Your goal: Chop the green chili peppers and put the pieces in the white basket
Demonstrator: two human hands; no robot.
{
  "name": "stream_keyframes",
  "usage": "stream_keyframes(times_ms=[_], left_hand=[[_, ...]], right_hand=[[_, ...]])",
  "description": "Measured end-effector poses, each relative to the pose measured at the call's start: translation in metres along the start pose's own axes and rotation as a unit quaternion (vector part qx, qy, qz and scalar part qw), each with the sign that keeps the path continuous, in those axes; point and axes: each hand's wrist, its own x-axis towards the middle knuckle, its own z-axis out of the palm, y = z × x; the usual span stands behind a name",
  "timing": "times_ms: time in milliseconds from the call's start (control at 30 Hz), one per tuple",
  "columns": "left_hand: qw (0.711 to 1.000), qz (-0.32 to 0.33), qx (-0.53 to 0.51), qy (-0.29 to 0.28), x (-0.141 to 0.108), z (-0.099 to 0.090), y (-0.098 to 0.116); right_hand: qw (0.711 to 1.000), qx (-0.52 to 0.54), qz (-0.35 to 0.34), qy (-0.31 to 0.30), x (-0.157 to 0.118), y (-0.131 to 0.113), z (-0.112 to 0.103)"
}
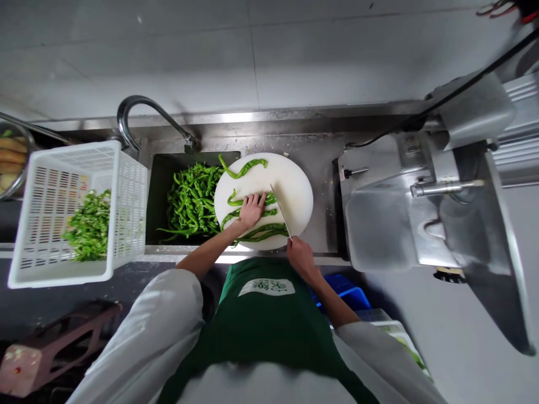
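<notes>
A round white cutting board (295,185) lies on the steel counter with several long green peppers on it. My left hand (251,210) rests on the peppers in the middle of the board, its fingers spread over them. In my right hand (300,253), at the board's lower right edge, is the handle of a knife (281,212); its blade slants up and left, beside the right ends of the peppers. One curled pepper (244,167) lies apart near the top of the board. More peppers (193,196) are heaped in the sink left of the board.
A white plastic basket (113,224) with chopped greens (90,224) stands at the left. Behind the sink a curved faucet (145,101) rises. A metal slicer (379,224) is at the right, and a blue bin (347,292) is below the counter.
</notes>
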Motion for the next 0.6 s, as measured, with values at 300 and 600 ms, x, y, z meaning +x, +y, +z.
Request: stream_keyframes(times_ms=[300, 600], left_hand=[[0.994, -0.099, -0.032, 0.017, -0.067, 0.008, 0.060], [0.993, -0.102, -0.048, 0.020, -0.054, 0.012, 0.070]], right_hand=[[1.000, -0.021, -0.013, 0.001, 0.002, 0.010, 0.001], [0.999, -0.033, -0.017, 0.008, -0.002, 0.023, 0.002]])
